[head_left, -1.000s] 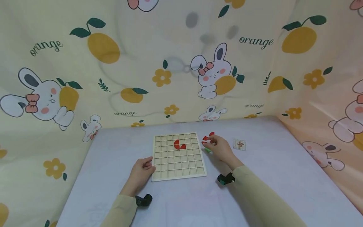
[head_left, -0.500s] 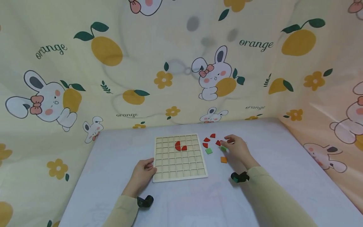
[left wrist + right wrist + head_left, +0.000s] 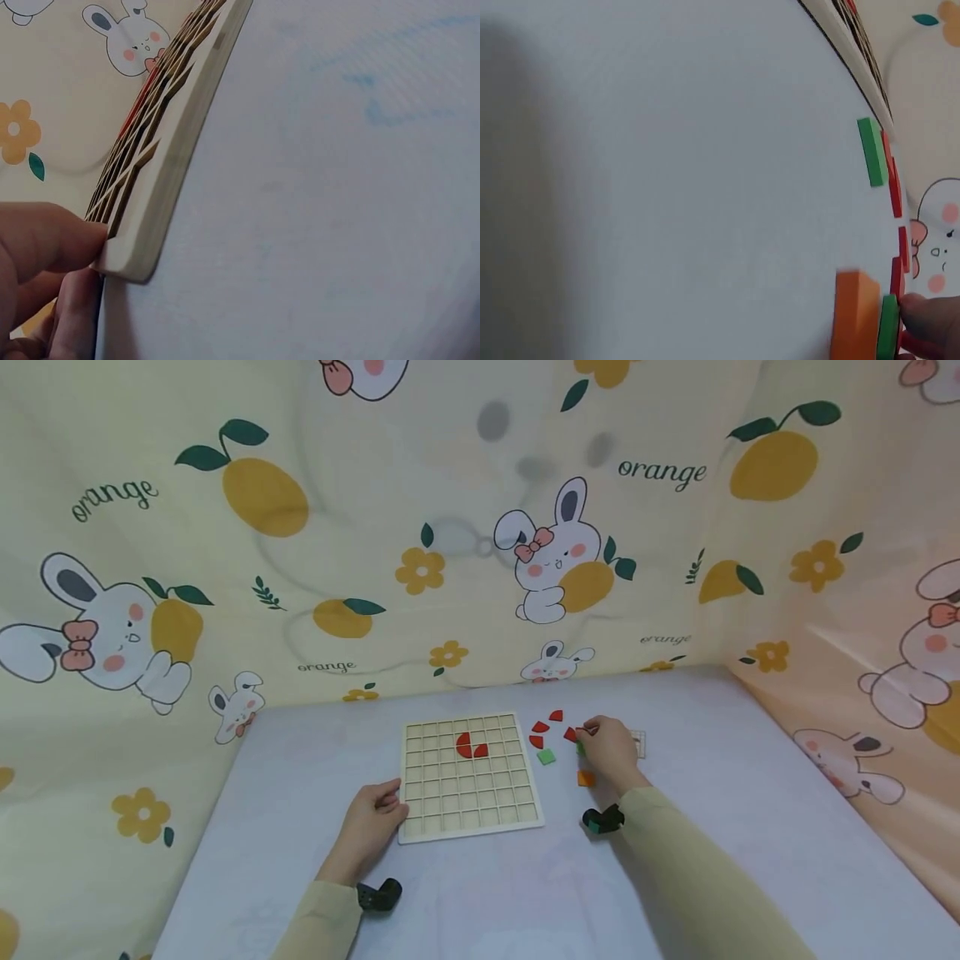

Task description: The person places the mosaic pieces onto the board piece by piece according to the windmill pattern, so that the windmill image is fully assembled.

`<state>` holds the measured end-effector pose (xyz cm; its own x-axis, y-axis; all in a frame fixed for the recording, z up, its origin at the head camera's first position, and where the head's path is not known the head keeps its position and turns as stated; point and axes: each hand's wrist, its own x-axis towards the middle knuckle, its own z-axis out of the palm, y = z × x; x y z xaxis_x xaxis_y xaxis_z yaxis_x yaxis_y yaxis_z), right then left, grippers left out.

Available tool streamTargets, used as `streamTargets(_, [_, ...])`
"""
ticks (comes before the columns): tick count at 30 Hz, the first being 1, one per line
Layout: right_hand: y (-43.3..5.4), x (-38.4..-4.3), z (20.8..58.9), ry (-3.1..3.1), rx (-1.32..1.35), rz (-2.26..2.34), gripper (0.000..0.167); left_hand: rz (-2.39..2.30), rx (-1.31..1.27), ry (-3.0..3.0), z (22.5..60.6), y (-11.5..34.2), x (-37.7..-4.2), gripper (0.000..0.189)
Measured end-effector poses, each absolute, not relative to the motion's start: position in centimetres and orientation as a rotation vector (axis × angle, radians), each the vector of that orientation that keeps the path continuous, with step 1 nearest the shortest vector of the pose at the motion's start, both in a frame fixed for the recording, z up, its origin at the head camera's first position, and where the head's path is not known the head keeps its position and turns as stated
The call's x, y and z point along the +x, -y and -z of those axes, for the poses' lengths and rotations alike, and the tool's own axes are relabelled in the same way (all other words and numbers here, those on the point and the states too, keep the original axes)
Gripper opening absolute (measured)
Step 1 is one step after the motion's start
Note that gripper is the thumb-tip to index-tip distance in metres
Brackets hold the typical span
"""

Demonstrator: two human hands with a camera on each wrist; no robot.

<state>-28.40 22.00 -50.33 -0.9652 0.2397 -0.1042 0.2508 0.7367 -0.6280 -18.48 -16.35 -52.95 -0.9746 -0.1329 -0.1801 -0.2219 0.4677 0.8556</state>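
A pale wooden grid board [image 3: 472,793] lies on the table in the head view. On it sit a red half-round shape [image 3: 464,745] and a red quarter-circle piece [image 3: 481,751]. My left hand [image 3: 371,814] grips the board's left edge near its front corner; the left wrist view has the thumb [image 3: 60,238] on top of the rim. Right of the board, my right hand [image 3: 611,750] pinches a red piece [image 3: 921,346] between thumb and finger, low over the table. Its outline is mostly hidden by the fingers. A green square tile [image 3: 887,326] stands right beside those fingertips.
Several loose red pieces [image 3: 540,727] lie between the board and my right hand. Near them are another green tile [image 3: 546,757] and an orange square tile [image 3: 586,778]. A small pattern card [image 3: 640,743] shows partly behind the right hand. Patterned cloth [image 3: 450,610] hangs behind the table.
My right hand has moved right from the red pieces beside the board to those farther right, and its fingers have closed on a red piece. The left hand stays on the board.
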Motion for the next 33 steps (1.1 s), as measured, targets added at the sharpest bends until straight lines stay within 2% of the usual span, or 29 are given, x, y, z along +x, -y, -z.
streamTargets(20, [-21.69,-28.63,50.21,-2.943,0.367,0.985,0.021,-1.543,-0.311,-2.621,52.6,16.53,-18.51,0.052])
streamTargets(27, [-21.62,-28.37,50.24,-2.963,0.341,0.975,0.025,-1.541,-0.298,-2.618,52.76,16.6,-18.47,0.052])
streamTargets(33, [-21.02,-28.13,50.05,-2.945,0.342,1.036,0.019,-1.548,-0.296,-2.61,52.83,16.55,-18.6,0.052])
